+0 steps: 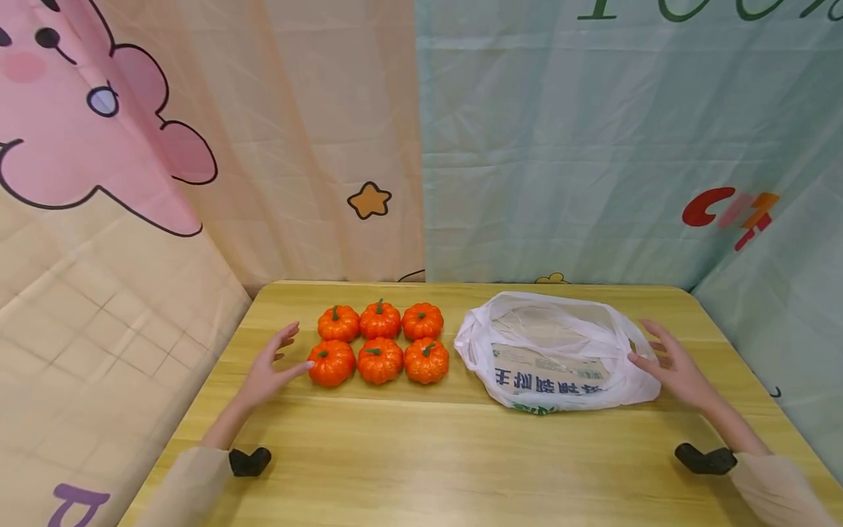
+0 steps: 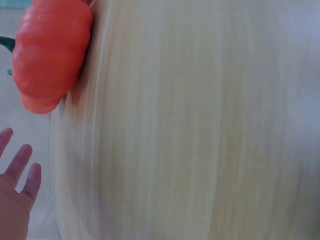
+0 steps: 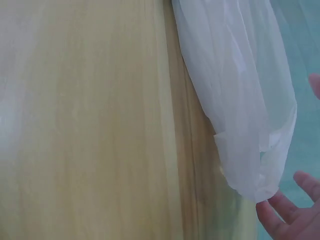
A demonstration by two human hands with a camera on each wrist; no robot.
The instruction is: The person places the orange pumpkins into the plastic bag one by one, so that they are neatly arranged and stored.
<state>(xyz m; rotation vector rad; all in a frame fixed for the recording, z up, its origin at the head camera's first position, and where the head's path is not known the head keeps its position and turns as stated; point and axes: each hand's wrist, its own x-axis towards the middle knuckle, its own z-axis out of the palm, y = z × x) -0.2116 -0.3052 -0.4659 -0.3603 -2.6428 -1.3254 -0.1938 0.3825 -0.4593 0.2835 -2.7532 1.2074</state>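
Orange pumpkins [image 1: 379,361], six in all, sit on the tabletop [image 1: 421,461] in two rows of three. White plastic bag [image 1: 549,366] lies to their right, loosely spread, print showing; no pumpkin seen inside.

Left hand [image 1: 268,368]: fingers spread, nothing gripped; thumb tip at the near-left pumpkin [image 1: 332,366], contact uncertain. Right hand [image 1: 678,372]: fingers likewise parted, at the bag's right edge, thumb overlapping the plastic; no firm grip apparent.

Progress (judged): grouping of the pumpkins looks done. None lifted or bagged; bag neither raised nor closed. Handling appears at its outset, most of it left.
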